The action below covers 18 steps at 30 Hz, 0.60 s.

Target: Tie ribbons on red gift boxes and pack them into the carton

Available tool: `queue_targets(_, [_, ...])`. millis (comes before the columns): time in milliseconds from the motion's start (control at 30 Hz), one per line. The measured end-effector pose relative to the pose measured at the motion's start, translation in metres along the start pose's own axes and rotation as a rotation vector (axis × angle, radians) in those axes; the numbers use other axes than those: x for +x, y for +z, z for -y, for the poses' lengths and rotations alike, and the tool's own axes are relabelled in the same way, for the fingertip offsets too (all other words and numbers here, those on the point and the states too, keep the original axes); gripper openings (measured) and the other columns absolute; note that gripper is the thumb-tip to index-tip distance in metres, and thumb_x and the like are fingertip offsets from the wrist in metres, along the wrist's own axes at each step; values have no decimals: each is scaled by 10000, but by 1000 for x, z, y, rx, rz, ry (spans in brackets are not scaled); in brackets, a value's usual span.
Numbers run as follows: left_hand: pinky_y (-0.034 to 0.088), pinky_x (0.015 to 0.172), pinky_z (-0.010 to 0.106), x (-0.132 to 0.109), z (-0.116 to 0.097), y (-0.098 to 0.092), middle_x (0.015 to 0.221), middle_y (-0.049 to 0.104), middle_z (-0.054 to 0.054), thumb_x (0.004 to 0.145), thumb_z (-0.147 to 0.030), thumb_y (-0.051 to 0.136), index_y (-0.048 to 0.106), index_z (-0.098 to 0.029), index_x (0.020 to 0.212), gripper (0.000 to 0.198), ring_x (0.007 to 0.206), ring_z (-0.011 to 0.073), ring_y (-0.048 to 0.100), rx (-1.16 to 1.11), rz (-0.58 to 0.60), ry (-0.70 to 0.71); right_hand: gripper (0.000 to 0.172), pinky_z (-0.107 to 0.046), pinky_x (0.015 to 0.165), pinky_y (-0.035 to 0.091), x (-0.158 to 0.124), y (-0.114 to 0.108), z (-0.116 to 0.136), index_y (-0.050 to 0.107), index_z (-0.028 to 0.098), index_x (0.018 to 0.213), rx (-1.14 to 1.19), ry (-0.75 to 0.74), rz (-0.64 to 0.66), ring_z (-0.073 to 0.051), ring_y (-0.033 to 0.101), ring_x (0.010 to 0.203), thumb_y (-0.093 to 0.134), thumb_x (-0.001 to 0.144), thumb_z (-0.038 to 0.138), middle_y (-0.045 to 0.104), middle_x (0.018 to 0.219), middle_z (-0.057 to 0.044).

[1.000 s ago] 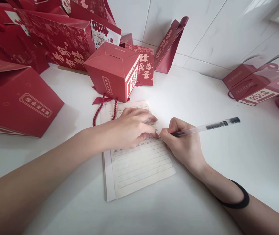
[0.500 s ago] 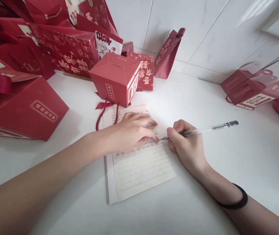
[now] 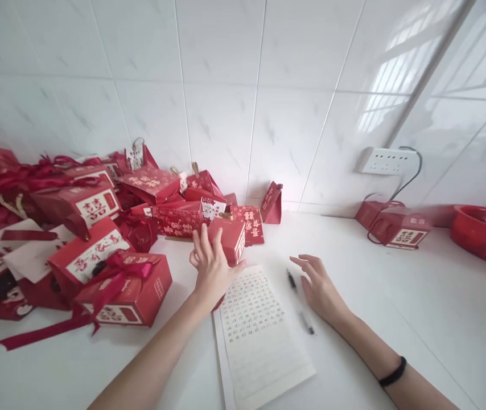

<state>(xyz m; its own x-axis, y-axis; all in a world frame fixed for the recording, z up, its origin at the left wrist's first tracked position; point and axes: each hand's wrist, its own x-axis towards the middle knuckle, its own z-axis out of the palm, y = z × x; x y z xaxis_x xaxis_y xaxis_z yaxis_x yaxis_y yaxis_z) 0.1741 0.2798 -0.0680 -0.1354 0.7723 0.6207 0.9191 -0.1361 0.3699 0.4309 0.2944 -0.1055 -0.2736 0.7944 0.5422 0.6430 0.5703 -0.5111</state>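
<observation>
My left hand [image 3: 212, 270] grips a small red gift box [image 3: 229, 238], its fingers over the left side and its thumb under the front edge. Below the box lies a lined notepad [image 3: 268, 356], the upper half of its page filled with handwriting. A clear pen with black ends [image 3: 292, 281] rests on the table just right of the pad. Beside it, my right hand [image 3: 320, 289] holds nothing, with its fingers stretched out and apart. A black band [image 3: 393, 371] circles the right wrist.
Many red gift boxes, one with a dark red ribbon [image 3: 117, 273], crowd the left of the white table. More boxes [image 3: 400, 229] stand at the right, beside a red basin [image 3: 484, 236]. A power strip [image 3: 386, 161] is on the tiled wall [image 3: 221, 114].
The pen has left my right hand and now lies on the table. My left hand has moved from the notepad onto the red gift box. The view has tilted up.
</observation>
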Motion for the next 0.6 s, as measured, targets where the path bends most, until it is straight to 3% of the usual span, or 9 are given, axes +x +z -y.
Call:
queue_targets(133, [306, 990, 625, 14, 13, -1, 1429, 316, 239, 716, -377, 639, 405, -147, 1270, 643, 1320, 426, 312, -247, -42, -219, 402, -482, 796, 553, -2, 6, 5, 382, 240, 1285, -13, 44, -88, -260, 571, 1022, 352, 884, 220, 413, 1225, -144])
queue_targets(200, [360, 1013, 517, 20, 11, -10, 1335, 437, 176, 699, -365, 638, 464, -174, 1195, 559, 1251, 342, 430, -572, -130, -343, 373, -510, 842, 531, 0, 6, 12, 379, 238, 1269, 40, 71, -137, -269, 557, 1053, 370, 899, 284, 408, 1220, -142])
queue_targets(267, [460, 927, 421, 24, 2, -23, 1180, 561, 114, 724, -428, 599, 510, -203, 1115, 459, 1107, 274, 558, -1039, -154, -539, 363, -517, 872, 512, 5, 6, 26, 397, 246, 1246, 134, 96, -113, -277, 543, 1080, 409, 905, 370, 393, 1250, -140])
queue_targets(333, [526, 784, 375, 23, -13, -36, 996, 644, 86, 766, -520, 521, 556, -200, 1042, 424, 929, 248, 639, -1505, -25, -743, 404, -511, 912, 489, 12, 5, 46, 402, 263, 1244, 288, 126, -43, -285, 515, 1136, 463, 896, 458, 380, 1292, -134])
queue_targets(400, [542, 706, 383, 17, -29, -46, 860, 674, 92, 787, -580, 477, 599, -166, 978, 472, 832, 262, 660, -1778, 178, -887, 477, -501, 954, 461, 18, 3, 67, 370, 292, 1281, 496, 152, 12, -286, 470, 1205, 493, 886, 527, 355, 1354, -122])
queue_targets(500, [543, 743, 426, 4, -44, -51, 861, 696, 110, 827, -576, 463, 619, -139, 1018, 502, 857, 281, 662, -1948, 475, -934, 606, -490, 986, 431, 21, -1, 92, 288, 341, 1354, 791, 114, 45, -291, 398, 1278, 514, 860, 611, 259, 1461, -94])
queue_targets(600, [527, 808, 474, -7, -49, -48, 914, 704, 135, 832, -580, 468, 613, -127, 1078, 536, 906, 301, 658, -1999, 736, -932, 702, -485, 953, 450, 13, -7, 100, 224, 369, 1398, 990, 76, 115, -302, 397, 1274, 501, 832, 680, 211, 1491, -88])
